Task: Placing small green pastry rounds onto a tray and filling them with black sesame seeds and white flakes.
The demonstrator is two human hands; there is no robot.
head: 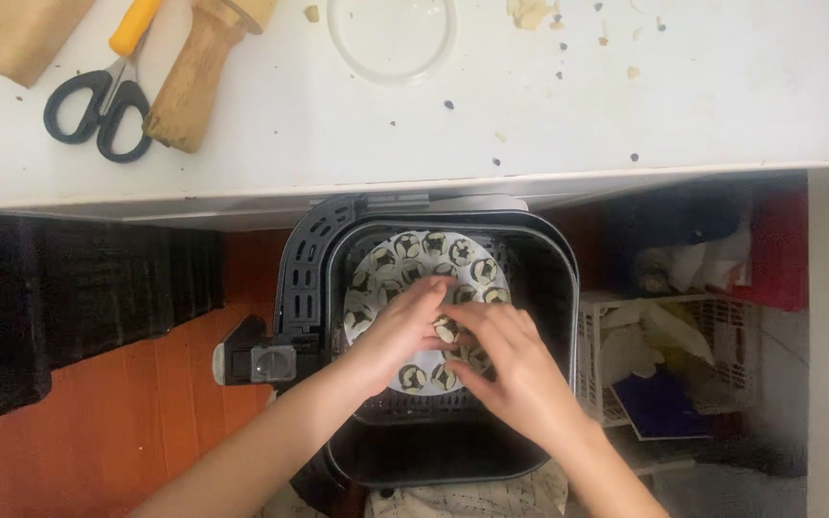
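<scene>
small round patterned pieces [414, 257] on a white paper liner inside the black fryer basket [549, 288], being set out one by one: left hand [397, 331] and right hand [520, 369] both pinching one piece [446, 329] at the liner's middle. probably calls for pressing it into a free gap beside its neighbours. farther off, scissors [98, 105] and wooden rolling pin [194, 82] on the white counter [702, 115].

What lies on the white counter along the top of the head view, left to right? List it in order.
Black-handled scissors → wooden rolling pin → clear round lid → pale dough scraps.
</scene>
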